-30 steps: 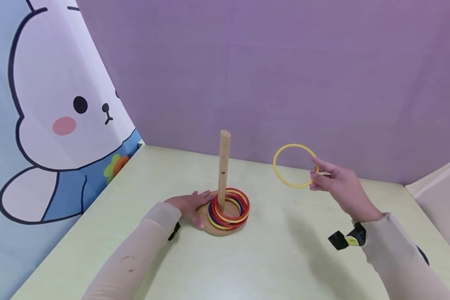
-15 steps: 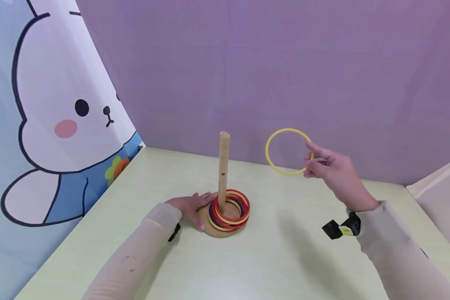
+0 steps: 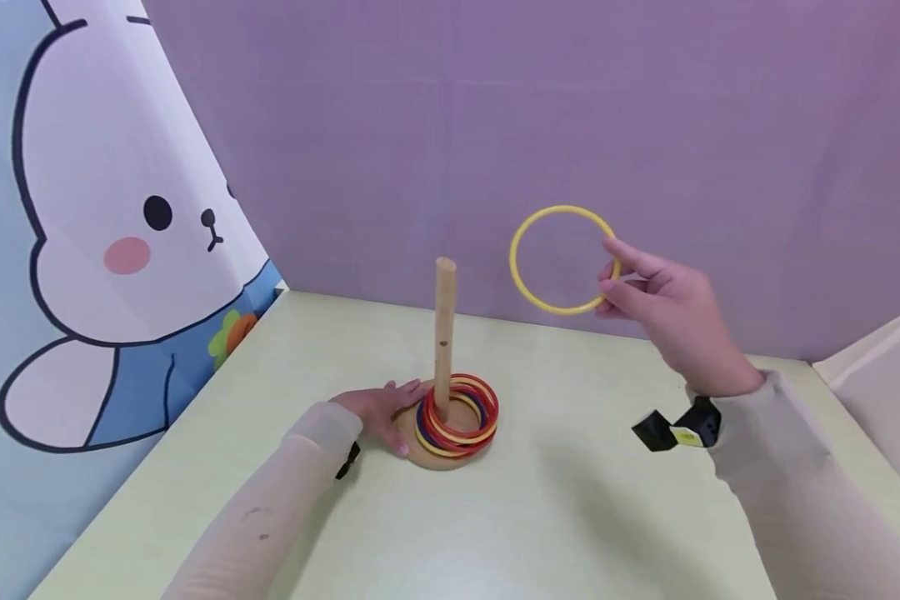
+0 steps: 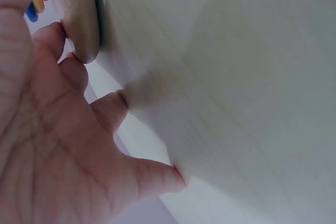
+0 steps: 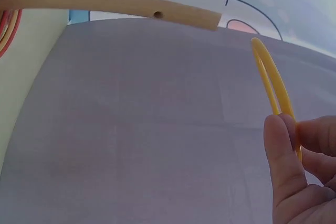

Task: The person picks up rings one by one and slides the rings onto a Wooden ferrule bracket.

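Note:
A yellow ring is up in the air to the right of a wooden post, pinched at its right side between the thumb and fingers of my right hand. The right wrist view shows the same ring nearly edge-on, level with the post's top end. The upright post stands on a round wooden base. Several red, yellow and blue rings lie stacked around its foot. My left hand rests with spread fingers at the base's left edge, some fingertips against the wood and others on the table.
The pale table ends at a purple backdrop just behind the post. On the left hangs a cloth with a cartoon animal. A whitish panel borders the right side.
My right hand has risen and moved leftward with the yellow ring, which is now higher than the post's top in the head view. My left hand and the post have stayed put.

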A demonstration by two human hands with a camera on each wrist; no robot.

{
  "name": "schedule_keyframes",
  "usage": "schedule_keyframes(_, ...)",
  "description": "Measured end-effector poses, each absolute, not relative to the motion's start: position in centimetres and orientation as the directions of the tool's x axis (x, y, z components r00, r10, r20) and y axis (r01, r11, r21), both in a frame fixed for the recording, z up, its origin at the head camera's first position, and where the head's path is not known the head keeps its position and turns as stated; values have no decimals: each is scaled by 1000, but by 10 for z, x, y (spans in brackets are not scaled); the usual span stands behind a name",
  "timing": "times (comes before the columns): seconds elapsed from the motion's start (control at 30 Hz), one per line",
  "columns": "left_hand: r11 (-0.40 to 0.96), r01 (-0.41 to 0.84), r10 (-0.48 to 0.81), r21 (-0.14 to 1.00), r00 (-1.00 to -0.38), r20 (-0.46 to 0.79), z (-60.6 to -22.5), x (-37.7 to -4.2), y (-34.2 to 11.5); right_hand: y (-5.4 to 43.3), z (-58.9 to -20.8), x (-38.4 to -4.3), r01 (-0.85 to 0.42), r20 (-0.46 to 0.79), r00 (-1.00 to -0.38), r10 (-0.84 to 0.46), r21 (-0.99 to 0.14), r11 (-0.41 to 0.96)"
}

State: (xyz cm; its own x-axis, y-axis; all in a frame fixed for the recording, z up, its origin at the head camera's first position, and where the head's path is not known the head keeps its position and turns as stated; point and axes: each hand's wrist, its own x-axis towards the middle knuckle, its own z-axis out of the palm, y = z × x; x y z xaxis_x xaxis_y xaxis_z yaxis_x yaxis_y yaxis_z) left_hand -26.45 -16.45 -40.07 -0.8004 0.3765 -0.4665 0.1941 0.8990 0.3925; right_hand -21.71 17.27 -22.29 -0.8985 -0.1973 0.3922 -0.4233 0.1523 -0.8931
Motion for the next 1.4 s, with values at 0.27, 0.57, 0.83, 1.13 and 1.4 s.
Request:
schedule_keyframes(0.27,887,202,396,415,-794,-461,-399,-264,-166,155,-213,-213,-346,357,-896,-266,-934,-90)
schedule_keyframes(0.57,893,201,388,403,-798,-461,-399,-262,-162,135,-209,-211,-127,227,-901,-371,-953,-275)
schedule_keyframes(0.83,877,207,411,433,-792,-453,-400,-263,-166,125,-206,-215,1,106,-895,-434,-971,-239)
schedule_keyframes(1.13,884,189,392,428,-798,-457,-400,-263,-164,115,-208,-214,93,37,-871,-489,-967,-238)
schedule_keyframes(1.4,895,184,375,406,-804,-461,-401,-262,-164,109,-215,-214,64,34,-847,-530,-984,-166)
